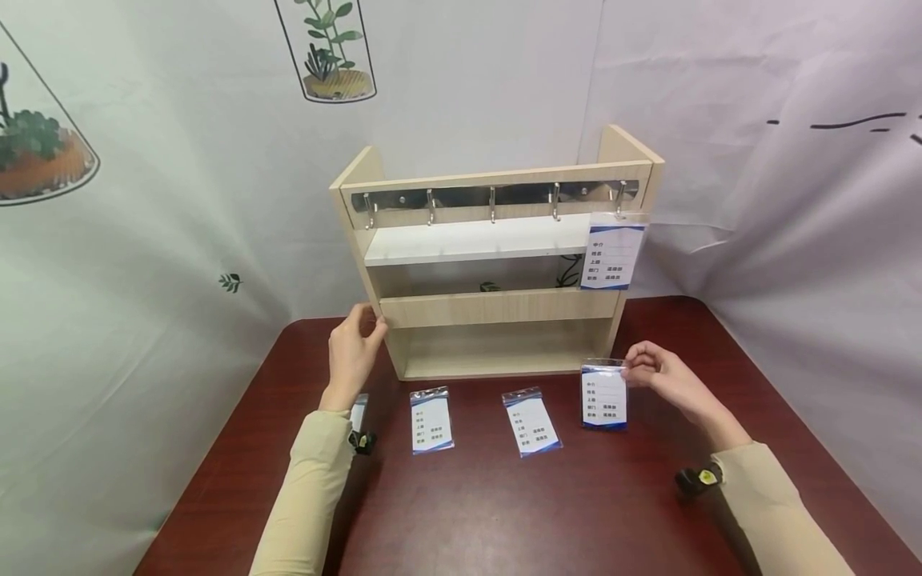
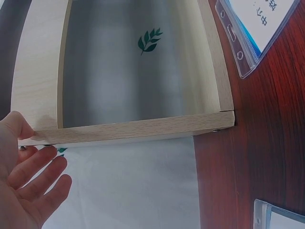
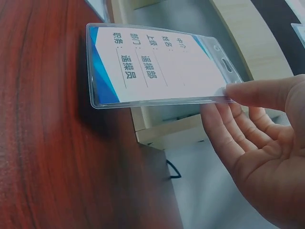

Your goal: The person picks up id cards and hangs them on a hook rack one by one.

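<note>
My right hand (image 1: 666,380) pinches a clear-sleeved ID badge (image 3: 152,67) by its top corner, thumb on the printed face and fingers behind. The badge is held up off the table in front of the rack's right end. My left hand (image 1: 353,352) holds the left side panel of a wooden shelf rack (image 1: 497,308); in the left wrist view its thumb lies on the front edge and the other fingers (image 2: 45,176) spread along the outer side. Another badge (image 1: 614,254) hangs from the rightmost hook (image 1: 620,198) of the rack's metal strip.
Two more badges, one left of centre (image 1: 431,421) and one near the middle (image 1: 531,422), lie on the dark red table (image 1: 490,512). A further badge (image 1: 358,412) is partly hidden by my left forearm. Several bare hooks (image 1: 492,204) line the strip. A white printed curtain (image 1: 180,240) stands behind.
</note>
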